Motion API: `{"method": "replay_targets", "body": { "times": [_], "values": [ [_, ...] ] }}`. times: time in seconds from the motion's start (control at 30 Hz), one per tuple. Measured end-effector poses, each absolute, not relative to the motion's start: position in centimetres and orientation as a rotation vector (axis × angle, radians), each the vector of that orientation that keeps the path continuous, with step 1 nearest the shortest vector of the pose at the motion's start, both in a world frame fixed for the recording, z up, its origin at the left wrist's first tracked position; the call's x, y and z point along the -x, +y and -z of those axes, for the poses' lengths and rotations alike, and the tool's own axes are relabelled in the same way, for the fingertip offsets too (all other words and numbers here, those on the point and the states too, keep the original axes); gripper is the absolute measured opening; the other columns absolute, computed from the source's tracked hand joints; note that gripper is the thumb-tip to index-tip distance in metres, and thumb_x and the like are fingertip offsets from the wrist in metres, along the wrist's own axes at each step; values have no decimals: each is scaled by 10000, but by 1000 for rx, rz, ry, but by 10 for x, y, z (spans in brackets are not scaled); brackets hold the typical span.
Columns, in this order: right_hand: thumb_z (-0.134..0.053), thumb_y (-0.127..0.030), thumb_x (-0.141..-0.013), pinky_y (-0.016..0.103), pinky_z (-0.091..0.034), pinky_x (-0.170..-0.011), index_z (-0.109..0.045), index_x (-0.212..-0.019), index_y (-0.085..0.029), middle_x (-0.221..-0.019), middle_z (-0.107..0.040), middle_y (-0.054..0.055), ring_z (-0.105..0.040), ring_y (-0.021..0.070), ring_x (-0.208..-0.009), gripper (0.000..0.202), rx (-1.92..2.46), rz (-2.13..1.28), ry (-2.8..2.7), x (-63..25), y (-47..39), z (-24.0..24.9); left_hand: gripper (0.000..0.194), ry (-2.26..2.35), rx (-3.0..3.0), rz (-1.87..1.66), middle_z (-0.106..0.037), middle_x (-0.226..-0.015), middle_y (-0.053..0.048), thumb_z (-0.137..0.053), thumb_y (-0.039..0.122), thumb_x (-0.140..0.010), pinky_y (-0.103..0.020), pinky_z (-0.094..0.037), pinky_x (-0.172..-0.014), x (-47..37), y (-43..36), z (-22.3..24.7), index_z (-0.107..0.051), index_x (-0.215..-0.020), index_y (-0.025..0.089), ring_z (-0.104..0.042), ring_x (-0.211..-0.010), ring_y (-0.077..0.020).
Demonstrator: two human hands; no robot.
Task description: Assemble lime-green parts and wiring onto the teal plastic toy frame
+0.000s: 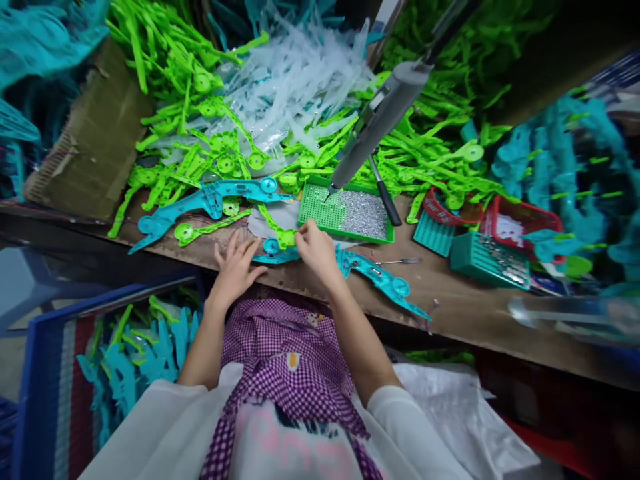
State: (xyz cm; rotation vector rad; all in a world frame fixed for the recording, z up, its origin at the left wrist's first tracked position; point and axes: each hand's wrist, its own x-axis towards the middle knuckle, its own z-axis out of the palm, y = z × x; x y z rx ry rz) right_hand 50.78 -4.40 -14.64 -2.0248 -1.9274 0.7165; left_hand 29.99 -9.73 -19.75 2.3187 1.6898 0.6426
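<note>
My left hand (236, 268) lies with its fingers spread at the left end of a teal plastic part (375, 272) near the bench's front edge. My right hand (317, 248) is closed over the same part, thumb and fingers pinched together; what they pinch is hidden. Beside those fingertips, the round end of a lime-green plastic arm (286, 238) rests on the teal part. Another teal part (213, 198) and a loose green arm (213, 229) lie farther left. Just beyond my right hand is a green basket (345, 235) of small silvery metal pieces. A grey power screwdriver (383, 117) hangs above it.
Heaps of green arms (200, 153) and whitish translucent pieces (300, 80) cover the back. A black-handled tool (386, 197) leans in the basket. Teal bins (490, 260) and a red basket (525, 223) stand right. A blue crate (37, 373) sits below left.
</note>
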Motion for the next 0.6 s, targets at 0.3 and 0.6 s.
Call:
{"method": "replay_targets", "body": {
  "times": [0.3, 0.6],
  "values": [
    [-471, -221, -884, 292, -427, -812, -623, -1081, -172, -821, -743, 67, -672, 227, -942, 253, 1900, -1011, -2268, -497, -17, 157, 112, 1574, -2184, -493, -697, -978, -63, -644, 163, -839, -643, -183, -1079, -303, -79, 195, -654, -923, 236, -593, -1058, -295],
    [-483, -298, -895, 358, -463, -830, -634, -1086, -179, -1120, -719, 136, -669, 276, -1023, 271, 1902, -820, -2483, -487, -14, 154, 85, 1547, -2197, -526, -668, -965, -42, -707, 293, -839, -439, -345, -923, -306, -86, 191, -683, -897, 236, -580, -1028, -273]
  ]
}}
